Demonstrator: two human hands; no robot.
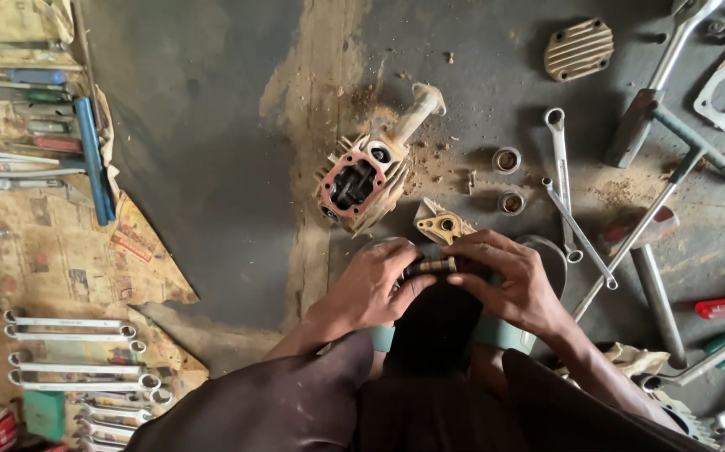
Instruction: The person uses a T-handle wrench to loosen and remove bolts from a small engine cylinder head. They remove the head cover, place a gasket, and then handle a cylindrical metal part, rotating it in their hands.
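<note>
Both hands met over the lap, just above a dark cloth and knees at the bottom of the view. Left hand [371, 289] and right hand [505, 280] were pinched together on one small threaded stud [434, 265], brass and dark in colour, held level between thumbs and fingertips, so neither hand was free. Judging by the grip, the step in hand looked like working or checking that small part by finger, maybe turning a nut along its thread; any next move would need a steady two-finger hold on one end while the other end is turned, since the piece is small and easy to drop. Just beyond the hands lay one triangular brass-coloured flange plate [444, 226], and past it one finned engine cylinder head [367, 180] with a reddish gasket face, lying on the oily floor [212, 167]. Two short metal rings [507, 159] sat right of it, near two crossed spanners [565, 197]. One ribbed cover [578, 48] lay further off. Left, on newspaper [53, 251], I counted at least four ring spanners [74, 326] in a row; more were cut off by the edge.
</note>
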